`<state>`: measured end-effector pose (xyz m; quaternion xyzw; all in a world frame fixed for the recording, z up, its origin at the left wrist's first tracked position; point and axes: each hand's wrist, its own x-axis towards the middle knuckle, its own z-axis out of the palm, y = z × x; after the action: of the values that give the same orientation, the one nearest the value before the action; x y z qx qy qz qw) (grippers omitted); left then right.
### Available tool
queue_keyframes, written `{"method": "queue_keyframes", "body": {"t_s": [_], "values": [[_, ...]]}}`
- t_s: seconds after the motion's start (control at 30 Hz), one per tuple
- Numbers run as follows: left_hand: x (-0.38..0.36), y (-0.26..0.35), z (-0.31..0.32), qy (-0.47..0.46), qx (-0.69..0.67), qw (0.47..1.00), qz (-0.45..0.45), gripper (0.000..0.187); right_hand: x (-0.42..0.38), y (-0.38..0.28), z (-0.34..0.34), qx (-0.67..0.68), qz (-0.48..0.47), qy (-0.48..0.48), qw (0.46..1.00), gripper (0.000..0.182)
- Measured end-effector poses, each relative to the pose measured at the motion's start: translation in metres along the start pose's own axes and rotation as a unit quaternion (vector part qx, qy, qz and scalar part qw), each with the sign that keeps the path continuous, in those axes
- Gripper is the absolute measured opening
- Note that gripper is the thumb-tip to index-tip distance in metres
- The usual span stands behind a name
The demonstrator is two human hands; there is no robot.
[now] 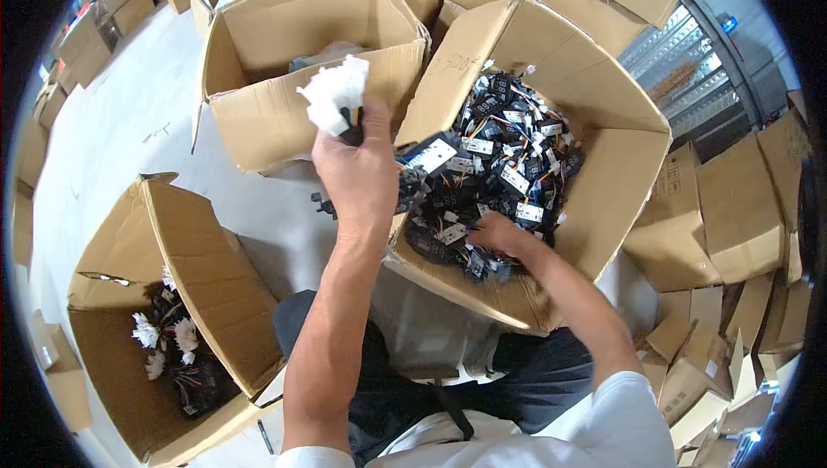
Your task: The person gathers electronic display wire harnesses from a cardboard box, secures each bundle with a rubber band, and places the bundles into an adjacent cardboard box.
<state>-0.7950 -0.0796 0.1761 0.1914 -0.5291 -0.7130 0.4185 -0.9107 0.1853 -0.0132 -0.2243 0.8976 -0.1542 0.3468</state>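
Observation:
My left hand point(357, 175) is closed around a bundle of black modules point(412, 179) with wires, and their white connectors point(338, 93) fan out above the thumb. It is raised beside the left wall of a large cardboard box point(616, 171). That box holds a pile of black modules point(515, 153) with white labels, coloured wires and small white plugs. Down in the near part of this pile is my right hand point(500, 235), its fingers bent in among the modules. Blur and the parts around the fingertips hide what they touch.
An open box point(314, 115) stands behind my left hand with some plastic inside. At lower left, another box point(207, 287) holds bundled modules with white connectors point(185, 334). Stacked cartons point(715, 209) line the right side. A pen point(265, 436) lies on the floor.

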Motion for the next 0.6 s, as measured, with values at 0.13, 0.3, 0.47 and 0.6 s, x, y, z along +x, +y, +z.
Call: {"method": "queue_keyframes", "body": {"t_s": [0.13,0.3,0.47,0.6], "values": [[-0.009,-0.003,0.0,-0.094,0.106,0.986,-0.089,0.021,-0.095,-0.02,-0.084,0.314,-0.004,0.129,0.941,0.02],[-0.045,-0.029,0.023,-0.232,0.028,0.949,-0.213,0.027,-0.156,-0.053,-0.099,0.276,-0.145,0.335,0.889,0.008],[-0.078,-0.029,0.048,-0.293,-0.074,0.907,-0.294,0.034,-0.165,-0.076,-0.057,0.106,-0.315,0.342,0.879,0.021],[-0.085,-0.033,0.049,-0.365,-0.067,0.873,-0.318,0.025,-0.17,-0.067,-0.049,0.092,-0.321,0.299,0.894,0.012]]}}
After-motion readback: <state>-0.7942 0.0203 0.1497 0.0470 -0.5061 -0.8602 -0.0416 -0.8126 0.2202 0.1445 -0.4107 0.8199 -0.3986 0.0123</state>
